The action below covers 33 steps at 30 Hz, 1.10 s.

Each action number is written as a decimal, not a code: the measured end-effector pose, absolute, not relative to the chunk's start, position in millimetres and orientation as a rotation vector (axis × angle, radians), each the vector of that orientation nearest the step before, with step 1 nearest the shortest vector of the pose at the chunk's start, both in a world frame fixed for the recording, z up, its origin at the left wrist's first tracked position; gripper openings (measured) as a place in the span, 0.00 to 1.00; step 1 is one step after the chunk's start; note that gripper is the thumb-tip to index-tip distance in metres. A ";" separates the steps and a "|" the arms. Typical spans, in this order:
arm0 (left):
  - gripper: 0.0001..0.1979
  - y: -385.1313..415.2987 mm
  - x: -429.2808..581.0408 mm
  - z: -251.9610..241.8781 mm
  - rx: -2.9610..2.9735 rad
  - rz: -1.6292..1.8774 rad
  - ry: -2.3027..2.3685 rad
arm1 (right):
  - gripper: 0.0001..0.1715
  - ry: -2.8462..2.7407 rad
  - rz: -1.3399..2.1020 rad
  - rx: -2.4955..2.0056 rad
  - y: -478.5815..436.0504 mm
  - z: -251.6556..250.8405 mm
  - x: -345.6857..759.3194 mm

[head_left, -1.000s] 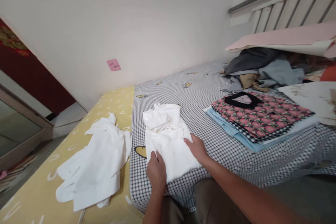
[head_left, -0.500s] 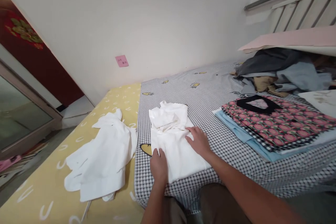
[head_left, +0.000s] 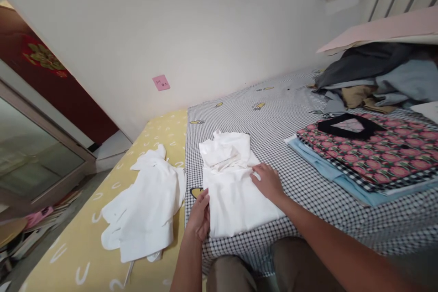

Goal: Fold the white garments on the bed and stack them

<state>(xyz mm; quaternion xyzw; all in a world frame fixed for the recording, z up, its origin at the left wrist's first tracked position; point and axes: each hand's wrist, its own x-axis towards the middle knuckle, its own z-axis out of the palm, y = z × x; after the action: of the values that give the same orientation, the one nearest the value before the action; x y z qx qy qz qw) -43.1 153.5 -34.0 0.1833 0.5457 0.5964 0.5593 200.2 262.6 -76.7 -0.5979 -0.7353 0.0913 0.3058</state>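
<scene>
A white garment (head_left: 236, 200) lies on the checked bedsheet in front of me, its lower part flat and its upper part folded over in creases. Beside its left edge is my left hand (head_left: 199, 216), palm turned toward the cloth, fingers loosely bent and apart. My right hand (head_left: 268, 182) rests on the garment's right side with fingers stretched over the fabric. Farther left, a second white garment (head_left: 147, 214) lies loosely spread on the yellow sheet (head_left: 85, 232).
On the right sits a stack of folded clothes with a pink floral top (head_left: 386, 155) uppermost. Behind it are heaped grey and brown clothes (head_left: 372, 73) beneath a pink board (head_left: 383, 27). A white wall (head_left: 219, 27) borders the bed's far side.
My left hand has let go of the garment's left edge and shifted slightly left, its fingers opening. The right hand stays on the cloth. The whole view has tilted a little.
</scene>
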 end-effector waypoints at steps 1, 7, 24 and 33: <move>0.13 152.2 -44.0 -33.8 0.406 1.438 1.253 | 0.13 -1.945 0.246 -1.579 262.7 -77.0 200.2; 0.09 149.2 -43.1 -33.2 0.243 1.551 1.129 | 0.13 -1.933 0.209 -1.550 264.1 -81.4 200.6; 0.27 155.3 -39.9 -31.1 0.283 1.451 1.291 | 0.12 -1.927 0.214 -1.586 263.2 -80.6 201.3; 0.21 157.3 -35.6 -36.4 0.289 1.478 1.409 | 0.13 -1.925 0.203 -1.587 265.0 -83.1 203.0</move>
<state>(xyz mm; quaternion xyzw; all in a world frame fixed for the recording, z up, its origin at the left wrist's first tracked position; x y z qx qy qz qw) -35.6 157.3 -36.4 0.1204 0.5861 0.6147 0.5138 203.0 265.0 -83.1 -0.6019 -0.7303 0.0771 0.3138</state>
